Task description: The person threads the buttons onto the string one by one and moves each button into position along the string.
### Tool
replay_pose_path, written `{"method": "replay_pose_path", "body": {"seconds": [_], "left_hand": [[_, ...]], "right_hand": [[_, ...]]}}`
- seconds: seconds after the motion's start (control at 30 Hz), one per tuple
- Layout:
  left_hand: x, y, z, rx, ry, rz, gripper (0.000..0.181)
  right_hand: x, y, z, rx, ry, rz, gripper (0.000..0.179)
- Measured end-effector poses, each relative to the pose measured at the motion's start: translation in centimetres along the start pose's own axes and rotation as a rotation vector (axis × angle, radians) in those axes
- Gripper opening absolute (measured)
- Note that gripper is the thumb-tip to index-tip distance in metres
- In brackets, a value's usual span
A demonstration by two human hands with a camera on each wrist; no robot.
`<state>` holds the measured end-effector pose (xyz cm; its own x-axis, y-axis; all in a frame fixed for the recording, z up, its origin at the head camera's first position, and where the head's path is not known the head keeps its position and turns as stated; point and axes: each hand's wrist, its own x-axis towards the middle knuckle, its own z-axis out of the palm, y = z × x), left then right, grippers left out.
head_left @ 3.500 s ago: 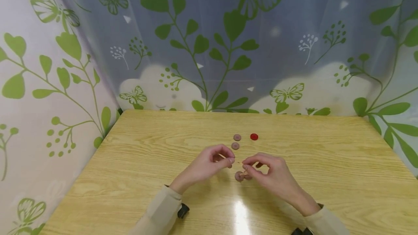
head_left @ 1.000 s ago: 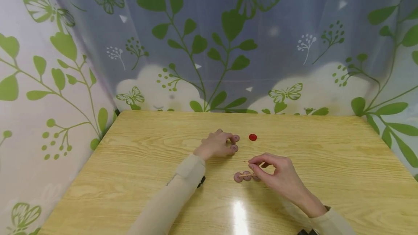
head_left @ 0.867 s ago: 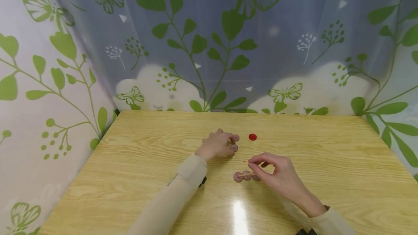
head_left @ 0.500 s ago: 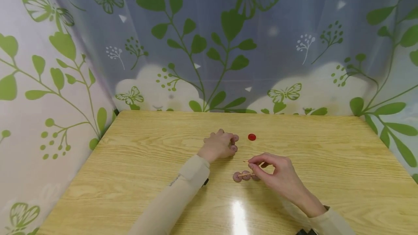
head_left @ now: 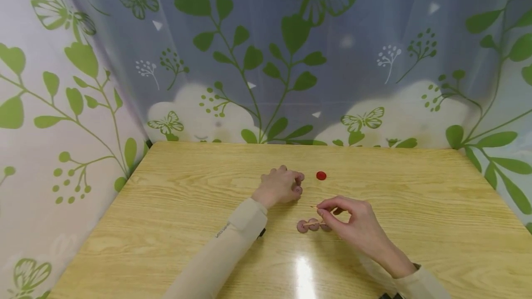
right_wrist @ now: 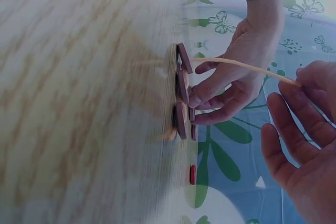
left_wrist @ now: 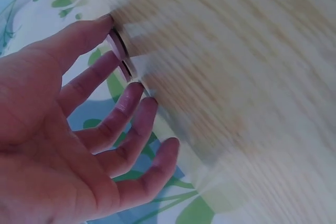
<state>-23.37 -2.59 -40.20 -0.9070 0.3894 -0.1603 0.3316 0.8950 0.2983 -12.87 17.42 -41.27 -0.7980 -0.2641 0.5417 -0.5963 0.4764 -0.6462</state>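
Observation:
My left hand (head_left: 277, 185) reaches over two mauve buttons on the tabletop. Its thumb and index finger lie at opposite edges of the nearer button (head_left: 297, 190); the index finger partly covers the farther button (head_left: 301, 176). The left wrist view shows the other fingers spread and loosely bent. My right hand (head_left: 353, 218) pinches a yellow-orange string (right_wrist: 231, 62), whose short end pokes past the fingertips. The string runs through a row of mauve buttons (head_left: 302, 226) lying on the table, the rightmost partly behind my right fingers. Both wrist views show the buttons nearly edge-on.
A red button (head_left: 321, 176) lies beyond my right hand, right of the two mauve buttons. The wood-grain table (head_left: 187, 179) meets a patterned curtain (head_left: 266, 73) at the back. Another patterned curtain (head_left: 50, 105) hangs at the left.
Over the first span, my left hand has left the string and moved forward to the two mauve buttons, while the row of buttons spread out. Since then, only slight shifts of my left hand show.

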Motion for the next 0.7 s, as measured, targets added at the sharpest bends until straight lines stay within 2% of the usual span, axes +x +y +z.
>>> {"method": "replay_pose_path", "body": {"seconds": [0.27,0.53,0.7], "left_hand": [[0.2,0.0,0.0,-0.005,0.024,0.028,0.015],[0.2,-0.5,-0.2,-0.025,0.039,0.018,0.010],[0.0,-1.1,0.1,-0.120,0.035,0.057,0.018]], "right_hand": [[0.1,-0.1,-0.2,0.008,-0.001,0.002,0.023],[0.1,-0.2,-0.5,0.014,-0.006,0.002,0.022],[-0.1,-0.1,-0.4,0.004,-0.008,0.013,0.023]]}}
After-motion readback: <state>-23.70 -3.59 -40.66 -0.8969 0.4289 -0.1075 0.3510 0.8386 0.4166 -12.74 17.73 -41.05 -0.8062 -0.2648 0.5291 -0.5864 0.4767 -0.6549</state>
